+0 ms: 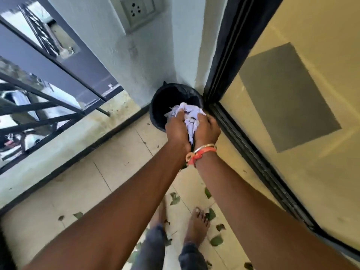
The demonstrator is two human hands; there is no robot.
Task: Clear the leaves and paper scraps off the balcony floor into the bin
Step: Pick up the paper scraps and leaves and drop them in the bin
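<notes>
A black bin lined with a dark bag stands in the corner where the wall meets the sliding door frame. Both my arms reach out over its rim. My left hand and my right hand press together around a bundle of crumpled white paper scraps, which sticks out above my fingers and hangs over the bin's opening. Several green leaves lie on the tiled balcony floor near my bare feet.
A dark metal railing on a low ledge runs along the left. The black sliding door track and glass door close off the right. A wall socket sits above the bin.
</notes>
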